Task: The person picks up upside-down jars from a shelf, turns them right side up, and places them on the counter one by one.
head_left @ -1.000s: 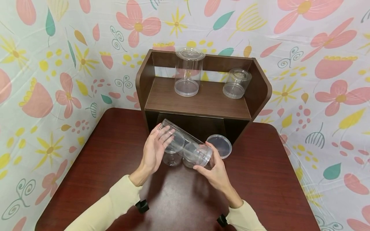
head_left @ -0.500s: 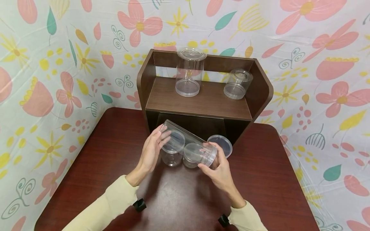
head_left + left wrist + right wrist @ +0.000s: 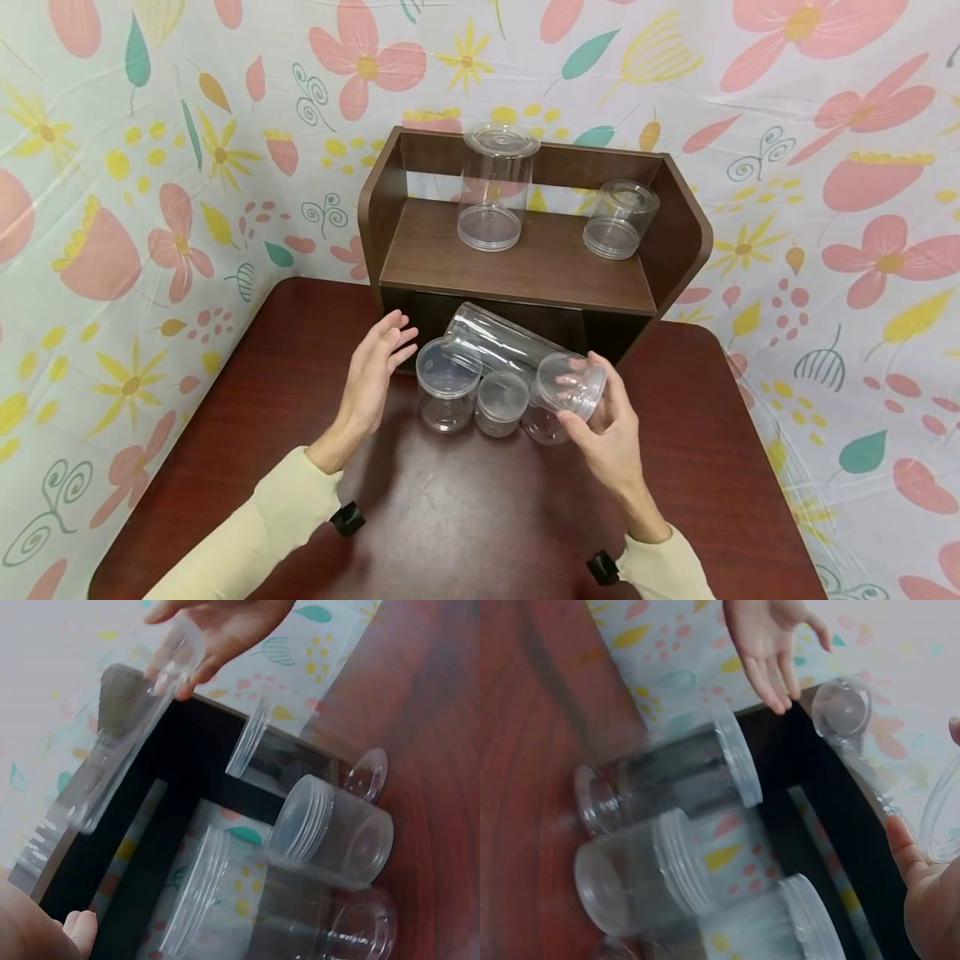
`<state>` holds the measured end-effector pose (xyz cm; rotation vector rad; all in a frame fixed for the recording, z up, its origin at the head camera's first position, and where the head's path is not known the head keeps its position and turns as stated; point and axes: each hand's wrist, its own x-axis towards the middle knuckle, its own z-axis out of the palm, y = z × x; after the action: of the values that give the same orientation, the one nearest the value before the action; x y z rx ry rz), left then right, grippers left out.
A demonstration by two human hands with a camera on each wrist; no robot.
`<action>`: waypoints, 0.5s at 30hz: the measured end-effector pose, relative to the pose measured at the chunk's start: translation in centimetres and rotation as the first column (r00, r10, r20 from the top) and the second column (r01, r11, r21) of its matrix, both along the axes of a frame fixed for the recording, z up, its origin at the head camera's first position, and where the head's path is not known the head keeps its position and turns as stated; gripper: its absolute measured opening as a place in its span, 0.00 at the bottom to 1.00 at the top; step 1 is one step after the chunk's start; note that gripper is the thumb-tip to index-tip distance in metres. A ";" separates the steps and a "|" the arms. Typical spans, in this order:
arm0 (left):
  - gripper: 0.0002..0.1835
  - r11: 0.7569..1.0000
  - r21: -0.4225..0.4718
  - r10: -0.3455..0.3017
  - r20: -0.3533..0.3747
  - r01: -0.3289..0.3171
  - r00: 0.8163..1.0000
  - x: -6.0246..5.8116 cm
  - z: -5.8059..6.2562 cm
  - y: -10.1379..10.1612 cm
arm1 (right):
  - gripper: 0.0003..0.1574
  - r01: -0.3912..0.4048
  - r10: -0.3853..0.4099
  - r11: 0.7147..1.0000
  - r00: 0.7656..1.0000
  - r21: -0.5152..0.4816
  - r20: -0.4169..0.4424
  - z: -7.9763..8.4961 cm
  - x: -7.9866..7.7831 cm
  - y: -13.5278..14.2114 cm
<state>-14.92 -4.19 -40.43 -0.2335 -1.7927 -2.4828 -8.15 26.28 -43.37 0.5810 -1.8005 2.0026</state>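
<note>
A tall clear plastic jar (image 3: 502, 337) with a screw lid (image 3: 572, 383) is held tilted above the table, its base pointing to the upper left. My right hand (image 3: 617, 433) grips it at the lid end, thumb in front and fingers behind. To the left, my left hand (image 3: 366, 379) is apart from the jar with fingers extended, palm facing it. Below the tall jar stand three lidded clear jars: a wider one (image 3: 447, 387) on the left, a small one (image 3: 501, 404) in the middle, and one (image 3: 544, 423) on the right, partly covered by the held lid.
Behind the jars stands a brown wooden shelf unit (image 3: 517, 271) with a dark lower part. On its upper board are a large clear jar (image 3: 491, 196) at left and a shorter one (image 3: 619, 223) at right. The reddish-brown tabletop (image 3: 465, 517) extends in front.
My left hand has come off the tall jar's base end and moved left. My right hand has carried the jar to the right, uncovering the left and middle jars.
</note>
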 end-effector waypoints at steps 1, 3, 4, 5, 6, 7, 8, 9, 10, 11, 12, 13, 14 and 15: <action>0.29 1.000 0.000 0.004 -0.002 -0.004 1.000 -0.1 0.1 -0.2 | 0.50 0.003 -0.003 1.000 1.000 -0.002 -0.018 0.2 0.0 0.3; 0.28 1.000 -0.007 0.007 -0.007 -0.007 1.000 -0.2 0.2 -0.6 | 0.51 0.007 -0.007 1.000 0.998 -0.003 -0.058 0.5 0.0 0.9; 0.28 1.000 -0.011 0.010 -0.010 -0.010 1.000 -0.3 0.3 -0.8 | 0.51 0.010 -0.010 1.000 0.997 -0.002 -0.076 0.8 0.0 1.1; 0.28 1.000 -0.013 0.012 -0.013 -0.013 1.000 -0.4 0.4 -0.9 | 0.51 0.013 -0.013 1.000 0.996 -0.003 -0.090 1.0 0.0 1.4; 0.28 1.000 -0.019 0.017 -0.015 -0.017 1.000 -0.5 0.5 -1.1 | 0.52 0.016 -0.017 1.000 0.995 -0.004 -0.100 1.2 0.1 1.6; 0.28 1.000 -0.021 0.023 -0.015 -0.023 1.000 -0.6 0.5 -1.3 | 0.51 0.018 -0.018 1.000 0.994 -0.006 -0.108 1.4 0.1 1.9; 0.28 0.999 -0.025 0.029 -0.016 -0.029 0.999 -0.6 0.7 -1.4 | 0.51 0.019 -0.020 1.000 0.993 -0.010 -0.115 1.6 0.1 2.1; 0.28 0.999 -0.028 0.035 -0.018 -0.036 0.999 -0.7 0.8 -1.6 | 0.51 0.019 -0.021 1.000 0.993 -0.018 -0.118 1.8 0.1 2.4; 0.28 0.999 -0.034 0.042 -0.019 -0.042 0.999 -0.8 0.9 -1.7 | 0.50 0.019 -0.022 1.000 0.992 -0.025 -0.123 1.9 0.2 2.7; 0.28 0.998 -0.041 0.048 -0.022 -0.049 0.999 -0.9 1.0 -1.9 | 0.50 0.017 -0.021 0.999 0.992 -0.034 -0.128 2.1 0.2 2.9; 0.28 0.997 -0.050 0.056 -0.024 -0.057 0.998 -1.0 1.1 -2.0 | 0.50 0.020 -0.026 0.999 0.991 -0.041 -0.133 2.2 0.2 3.2; 0.28 0.996 -0.059 0.063 -0.028 -0.065 0.998 -1.0 1.2 -2.2 | 0.49 0.023 -0.029 0.999 0.990 -0.047 -0.138 2.4 0.2 3.4; 0.28 0.995 -0.071 0.070 -0.033 -0.072 0.997 -1.1 1.3 -2.3 | 0.49 0.028 -0.036 0.998 0.989 -0.052 -0.145 2.6 0.2 3.7; 0.28 0.993 -0.082 0.078 -0.039 -0.081 0.996 -1.2 1.4 -2.4 | 0.48 0.033 -0.041 0.998 0.988 -0.057 -0.150 2.7 0.2 3.9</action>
<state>-16.07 -6.61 -38.99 -0.2059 -1.8556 -2.3387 -7.95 30.16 -40.64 0.6592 -1.6501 1.9222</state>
